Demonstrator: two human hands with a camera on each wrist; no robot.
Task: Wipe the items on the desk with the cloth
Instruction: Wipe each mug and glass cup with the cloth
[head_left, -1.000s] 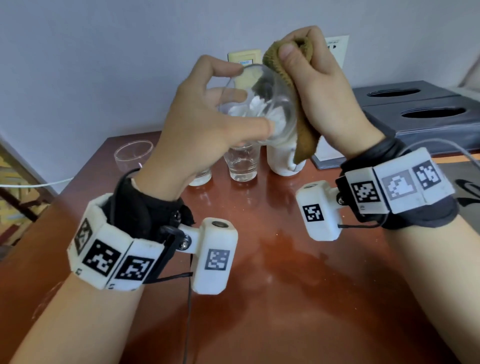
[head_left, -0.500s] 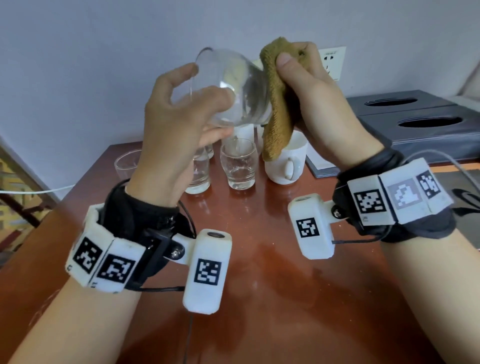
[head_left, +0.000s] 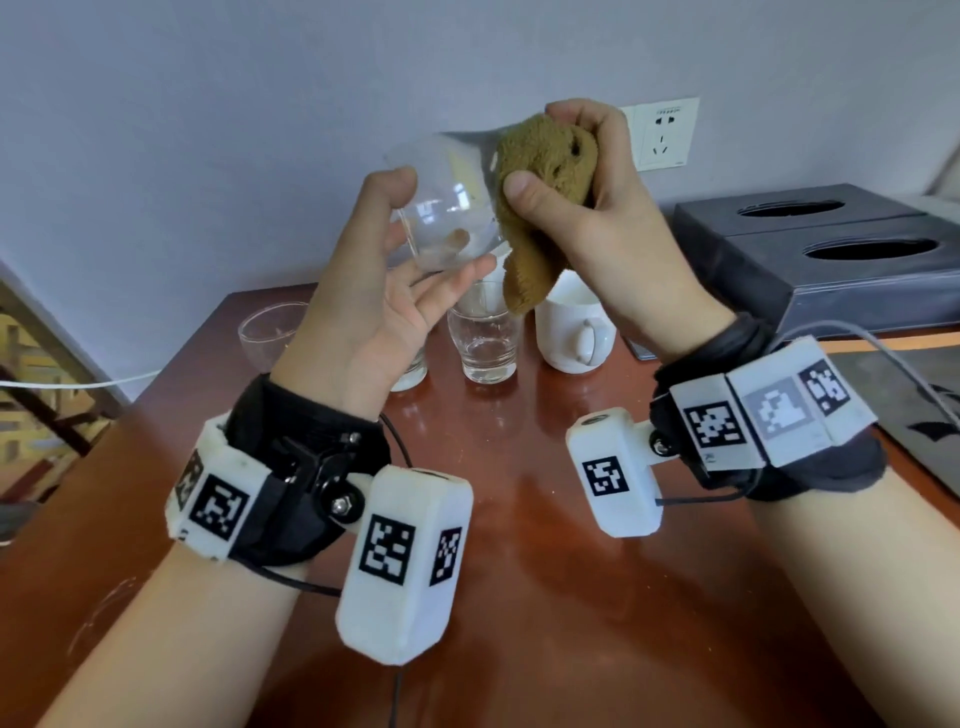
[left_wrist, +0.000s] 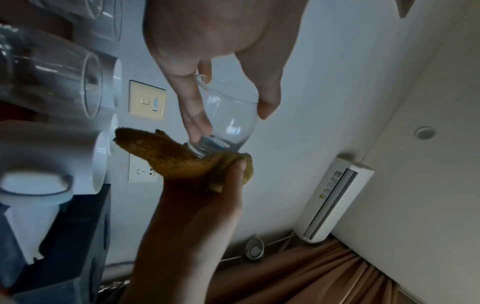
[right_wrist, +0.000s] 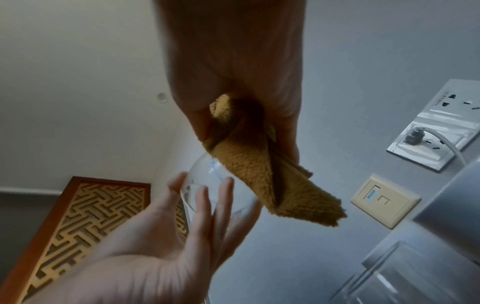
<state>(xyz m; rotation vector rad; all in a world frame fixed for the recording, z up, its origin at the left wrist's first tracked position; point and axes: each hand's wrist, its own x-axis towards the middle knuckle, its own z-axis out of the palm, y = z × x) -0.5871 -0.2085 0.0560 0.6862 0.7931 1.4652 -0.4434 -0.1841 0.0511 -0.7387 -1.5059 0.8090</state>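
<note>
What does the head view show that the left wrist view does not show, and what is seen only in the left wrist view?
Only the head view shows the red-brown desk, the wrist-worn cameras and a shallow glass bowl at the desk's far left.

Only the left wrist view shows the air conditioner high on the wall and the brown curtain.

Both show the left hand holding the round glass in its fingers, the right hand gripping the brown cloth against the glass's base, and the white mug.

Hotel-type guest room: reddish wooden bench (head_left: 519, 597) against the wall carries drinking glasses (head_left: 485, 338), white mug (head_left: 571, 332), tissue boxes (head_left: 831, 260); wall-mounted air conditioner (left_wrist: 335, 199), curtains (left_wrist: 324, 275).
</note>
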